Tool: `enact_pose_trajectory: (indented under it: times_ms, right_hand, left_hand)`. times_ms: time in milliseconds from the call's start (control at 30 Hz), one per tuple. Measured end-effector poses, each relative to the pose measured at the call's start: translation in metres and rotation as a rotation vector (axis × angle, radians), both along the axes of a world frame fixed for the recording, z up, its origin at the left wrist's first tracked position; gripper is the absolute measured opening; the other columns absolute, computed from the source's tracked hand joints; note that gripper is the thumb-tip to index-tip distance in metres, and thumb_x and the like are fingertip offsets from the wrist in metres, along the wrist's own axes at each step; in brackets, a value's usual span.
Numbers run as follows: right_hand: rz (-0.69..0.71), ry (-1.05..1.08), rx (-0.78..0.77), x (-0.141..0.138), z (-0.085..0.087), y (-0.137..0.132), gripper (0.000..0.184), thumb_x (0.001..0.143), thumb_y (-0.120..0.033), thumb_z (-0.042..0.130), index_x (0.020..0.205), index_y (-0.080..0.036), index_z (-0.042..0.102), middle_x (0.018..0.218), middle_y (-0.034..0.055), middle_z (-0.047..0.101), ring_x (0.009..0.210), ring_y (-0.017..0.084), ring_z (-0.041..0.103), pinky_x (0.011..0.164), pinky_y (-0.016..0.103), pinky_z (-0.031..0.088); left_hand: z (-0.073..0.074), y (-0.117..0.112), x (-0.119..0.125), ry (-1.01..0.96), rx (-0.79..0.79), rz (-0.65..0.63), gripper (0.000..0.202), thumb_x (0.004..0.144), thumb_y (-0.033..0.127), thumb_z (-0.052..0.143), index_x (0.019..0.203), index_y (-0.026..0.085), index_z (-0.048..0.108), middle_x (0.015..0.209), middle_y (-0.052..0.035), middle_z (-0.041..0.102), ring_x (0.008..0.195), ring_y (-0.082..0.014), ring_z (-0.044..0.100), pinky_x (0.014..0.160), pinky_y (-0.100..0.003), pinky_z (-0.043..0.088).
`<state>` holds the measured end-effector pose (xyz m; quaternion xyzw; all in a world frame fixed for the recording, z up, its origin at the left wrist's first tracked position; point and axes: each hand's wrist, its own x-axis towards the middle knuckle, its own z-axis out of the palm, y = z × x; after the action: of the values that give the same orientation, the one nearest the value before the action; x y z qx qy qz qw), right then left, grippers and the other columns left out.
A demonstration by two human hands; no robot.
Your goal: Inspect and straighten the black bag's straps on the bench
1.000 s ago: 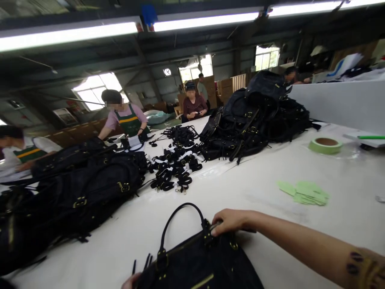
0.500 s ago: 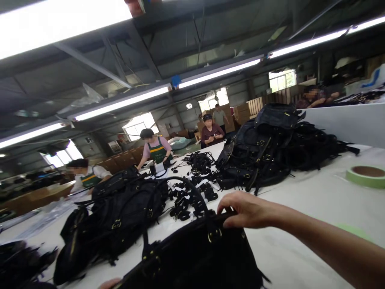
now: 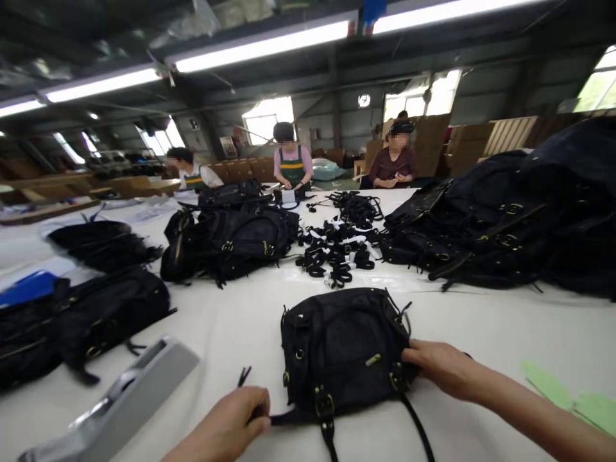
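Half a second back the black handbag [image 3: 344, 350] was lifted up on edge in front of me; now I see it lying flat on the white table [image 3: 481, 321], spread out with its brass buckles up and its handle trailing toward my body. The view has swung left too, so the roll of green tape is out of sight.

My right hand [image 3: 440, 367] rests on the bag's right-hand corner, fingers curled over the edge by a buckle — closed on the fabric, as far as I can judge. My left hand [image 3: 230, 423] is at the near left corner, thumb and fingers pinched on a thin black strap that runs out from the bag's lower edge. With the bag down and both hands at its corners, I read this as smoothing or squaring it on the table.

Around it: a heap of black straps [image 3: 339, 250] just beyond, piles of finished bags [image 3: 505, 224] to the right and more bags [image 3: 235, 240] to the left, a grey tape dispenser [image 3: 129, 398] near my left hand, green paper tags [image 3: 568, 398] at the right — and other people [image 3: 293, 163] working at the far end.
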<state>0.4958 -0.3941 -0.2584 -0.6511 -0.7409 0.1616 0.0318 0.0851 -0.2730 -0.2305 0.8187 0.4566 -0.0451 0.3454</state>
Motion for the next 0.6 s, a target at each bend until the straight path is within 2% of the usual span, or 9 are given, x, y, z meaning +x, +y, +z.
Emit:
enact_pose_trajectory:
  times_ms: [33,100,200,267,333,400,467,600]
  right_hand:
    - [0.0,-0.033,-0.015,-0.002,-0.007,-0.004,0.035,0.076,-0.001,0.044,0.095,-0.025,0.061,0.093,0.0032,0.06,0.082,0.021,0.061,0.066,0.028,0.041]
    - [-0.013,-0.085,-0.005,-0.003,-0.012,-0.009,0.036,0.076,-0.001,0.045,0.1,-0.024,0.061,0.092,0.005,0.061,0.084,0.023,0.06,0.068,0.03,0.042]
    - [-0.048,-0.177,0.02,-0.01,0.002,-0.011,0.039,0.072,-0.006,0.059,0.106,-0.025,0.062,0.097,0.0075,0.062,0.093,0.027,0.059,0.077,0.036,0.044]
    - [-0.105,-0.211,0.036,-0.026,0.017,-0.013,0.026,0.075,-0.013,0.063,0.1,-0.022,0.065,0.097,0.0096,0.062,0.092,0.029,0.058,0.077,0.038,0.044]
    - [-0.173,-0.125,0.085,-0.056,0.028,-0.017,0.014,0.084,-0.022,0.056,0.095,-0.021,0.065,0.095,0.0096,0.063,0.087,0.026,0.059,0.074,0.036,0.044]
    - [-0.192,0.102,0.126,-0.099,0.032,-0.021,0.019,0.092,-0.028,0.047,0.094,-0.021,0.065,0.09,0.007,0.065,0.081,0.022,0.06,0.07,0.031,0.043]
    - [-0.14,0.379,0.053,-0.149,0.026,-0.021,0.022,0.092,-0.033,0.05,0.084,-0.021,0.067,0.08,0.0027,0.066,0.074,0.017,0.06,0.066,0.026,0.04]
    - [-0.15,0.734,-0.144,-0.231,0.006,-0.009,0.026,0.085,-0.042,0.059,0.086,-0.02,0.073,0.074,0.0009,0.068,0.065,0.014,0.058,0.055,0.022,0.035]
  left_hand:
    - [-0.007,-0.005,-0.01,-0.013,-0.033,0.019,0.012,0.074,0.024,0.048,0.074,0.019,0.06,0.077,0.0005,0.064,0.077,-0.0198,0.058,0.067,-0.026,0.038]
    - [-0.015,-0.011,-0.029,-0.032,-0.087,0.062,0.017,0.076,0.023,0.046,0.076,0.019,0.062,0.08,-0.0008,0.066,0.08,-0.0201,0.059,0.071,-0.026,0.04]
    - [-0.018,-0.017,-0.05,-0.075,-0.117,0.136,0.023,0.079,0.029,0.049,0.094,0.02,0.064,0.095,-0.0024,0.067,0.091,-0.0211,0.059,0.081,-0.028,0.041]
    - [-0.024,-0.02,-0.058,-0.123,-0.143,0.186,0.029,0.08,0.033,0.051,0.104,0.021,0.062,0.095,-0.002,0.065,0.088,-0.0203,0.058,0.078,-0.027,0.041]
    - [-0.032,-0.024,-0.062,-0.181,-0.202,0.25,0.03,0.081,0.038,0.051,0.102,0.019,0.061,0.078,0.0004,0.061,0.073,-0.0177,0.055,0.066,-0.026,0.04]
    - [-0.041,-0.031,-0.062,-0.26,-0.29,0.339,0.032,0.083,0.044,0.048,0.096,0.018,0.059,0.062,0.003,0.054,0.058,-0.0144,0.047,0.056,-0.024,0.033]
    - [-0.044,-0.042,-0.058,-0.386,-0.359,0.417,0.037,0.083,0.053,0.049,0.091,0.017,0.057,0.059,0.0027,0.055,0.054,-0.0127,0.044,0.053,-0.023,0.031]
    - [-0.029,-0.069,-0.045,-0.63,-0.349,0.492,0.046,0.082,0.063,0.053,0.091,0.018,0.057,0.061,-0.0005,0.06,0.06,-0.0154,0.049,0.057,-0.025,0.038]
